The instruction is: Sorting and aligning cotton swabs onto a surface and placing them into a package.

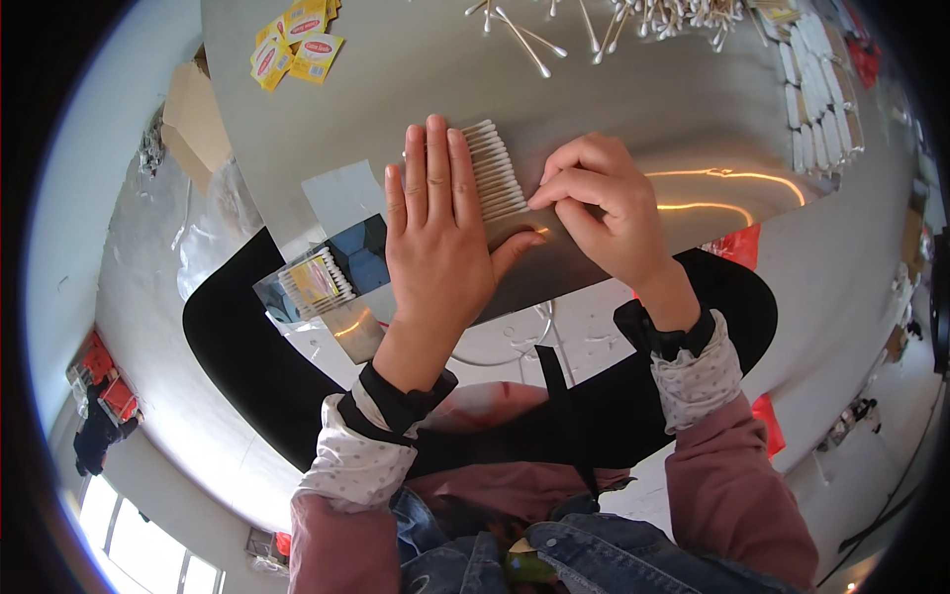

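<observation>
My left hand [435, 238] lies flat on a row of cotton swabs [497, 173], its fingers stretched out and its thumb apart. The swabs lie side by side on the metal tabletop, with part of the row hidden under the fingers. At the row's right end, the curled fingertips of my right hand [599, 203] touch or nearly touch the white swab tips. The fingers of this hand are closed, and whatever is between them is hidden. Left of my left wrist sits a clear packet of cotton swabs [317, 282] with a yellow card inside.
Yellow printed cards [297, 45] lie at the far left of the metal table [396, 89]. Loose cotton swabs [683, 15] are heaped at the far edge. White packed bundles [821, 99] line the right side. A pale square sheet [341, 196] lies near my left fingers.
</observation>
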Tool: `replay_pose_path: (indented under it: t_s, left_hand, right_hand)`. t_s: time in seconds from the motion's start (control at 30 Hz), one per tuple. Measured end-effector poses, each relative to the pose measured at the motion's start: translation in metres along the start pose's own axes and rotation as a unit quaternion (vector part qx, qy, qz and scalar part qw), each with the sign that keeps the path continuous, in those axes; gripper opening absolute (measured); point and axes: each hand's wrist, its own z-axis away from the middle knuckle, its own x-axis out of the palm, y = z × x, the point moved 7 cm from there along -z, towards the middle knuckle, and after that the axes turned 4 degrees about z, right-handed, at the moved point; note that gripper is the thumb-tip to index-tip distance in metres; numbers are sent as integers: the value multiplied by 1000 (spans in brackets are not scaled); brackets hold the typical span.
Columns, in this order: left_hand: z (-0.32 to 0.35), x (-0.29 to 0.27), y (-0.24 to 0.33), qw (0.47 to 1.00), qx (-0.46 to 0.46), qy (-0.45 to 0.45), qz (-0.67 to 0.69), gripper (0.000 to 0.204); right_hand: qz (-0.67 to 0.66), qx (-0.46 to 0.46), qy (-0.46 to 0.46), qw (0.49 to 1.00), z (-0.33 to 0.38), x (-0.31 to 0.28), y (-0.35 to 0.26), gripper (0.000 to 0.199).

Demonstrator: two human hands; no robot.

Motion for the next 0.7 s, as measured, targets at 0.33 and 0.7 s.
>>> replay_pose_path:
  t_s: [0.33,0.7]
  left_hand:
    - [0,1,0,1000,0,11,-4,111]
    - [0,1,-1,1000,0,15,6,110]
  right_hand:
    - [34,-32,-29,999,-1,6,-2,16]
    - [29,-2,-3,1000,0,8,5,16]
